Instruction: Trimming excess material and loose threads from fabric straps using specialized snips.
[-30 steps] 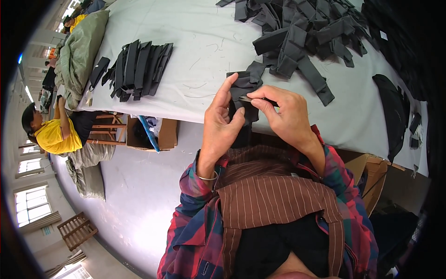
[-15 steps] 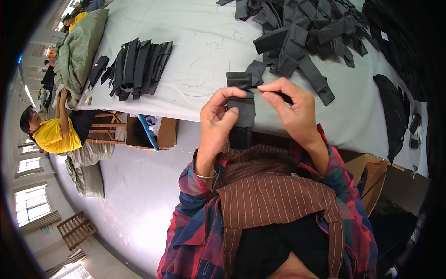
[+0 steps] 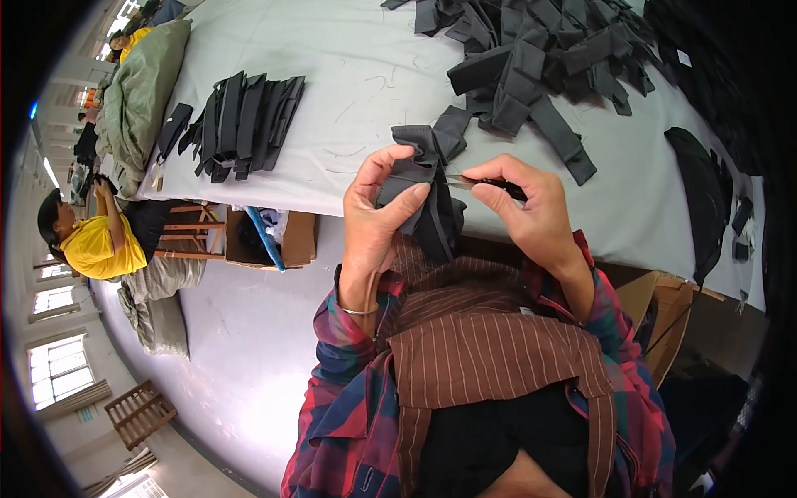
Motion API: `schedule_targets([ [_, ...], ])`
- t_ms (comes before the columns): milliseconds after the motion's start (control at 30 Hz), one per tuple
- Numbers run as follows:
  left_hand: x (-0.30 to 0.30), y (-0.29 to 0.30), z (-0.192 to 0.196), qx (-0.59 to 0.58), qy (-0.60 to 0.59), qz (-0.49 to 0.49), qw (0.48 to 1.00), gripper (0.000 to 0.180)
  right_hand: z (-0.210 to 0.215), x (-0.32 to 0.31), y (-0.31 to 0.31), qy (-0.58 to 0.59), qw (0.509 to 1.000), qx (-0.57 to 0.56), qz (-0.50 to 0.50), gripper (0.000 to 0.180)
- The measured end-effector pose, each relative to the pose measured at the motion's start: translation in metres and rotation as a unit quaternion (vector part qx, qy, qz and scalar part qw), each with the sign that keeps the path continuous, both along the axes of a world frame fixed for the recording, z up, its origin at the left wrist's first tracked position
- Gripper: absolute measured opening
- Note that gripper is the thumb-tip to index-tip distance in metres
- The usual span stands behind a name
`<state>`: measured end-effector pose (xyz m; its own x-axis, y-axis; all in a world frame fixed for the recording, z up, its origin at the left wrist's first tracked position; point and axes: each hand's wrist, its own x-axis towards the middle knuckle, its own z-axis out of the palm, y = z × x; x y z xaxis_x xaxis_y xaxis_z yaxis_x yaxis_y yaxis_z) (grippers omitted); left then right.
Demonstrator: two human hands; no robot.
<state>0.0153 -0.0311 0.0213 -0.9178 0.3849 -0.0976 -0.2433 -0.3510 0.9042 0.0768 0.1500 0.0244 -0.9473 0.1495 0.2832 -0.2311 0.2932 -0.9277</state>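
My left hand [image 3: 375, 203] pinches a black fabric strip [image 3: 427, 158] between thumb and fingers. The strip is folded and bent, its upper end standing above my fingers and its lower part hanging near the table's front edge. Closed around the black handle of a pair of thread snips [image 3: 506, 187] is my right hand [image 3: 535, 207]. The thin metal tip of the snips points left and meets or nearly meets the strip's right edge; contact is hard to make out. Another black strip [image 3: 452, 131] lies on the table just behind the held one.
A row of stacked black strips [image 3: 249, 124] lies at the left of the white-covered table [image 3: 349, 91]. A loose heap of strips [image 3: 531, 66] fills the back right, beside a curved black piece [image 3: 697, 207]. Cardboard boxes [image 3: 297, 241] stand below. A person in yellow [image 3: 104, 241] works at left.
The strip was hanging flat and is now turned and folded in my left hand. My right hand has shifted slightly downward, and the tip of the snips shows more.
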Motion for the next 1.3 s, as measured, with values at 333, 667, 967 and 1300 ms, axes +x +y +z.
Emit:
schedule_targets([
  [333, 0.004, 0.003, 0.003, -0.068, 0.059, -0.001, 0.996, 0.042, 0.011, 0.002, -0.005, 0.022, 0.989, 0.145, -0.018, 0.01],
  [667, 0.005, 0.002, 0.002, -0.074, 0.073, -0.004, 0.995, 0.042, 0.013, 0.003, -0.006, 0.056, 0.974, 0.212, -0.047, 0.011],
  [967, 0.004, 0.001, 0.001, -0.082, 0.097, -0.005, 0.992, 0.042, 0.015, 0.002, -0.009, 0.054, 0.972, 0.22, -0.054, 0.01],
  [1300, 0.006, 0.0, 0.003, -0.084, 0.086, -0.006, 0.993, 0.038, 0.006, -0.002, -0.008, 0.13, 0.971, 0.194, -0.06, 0.008],
])
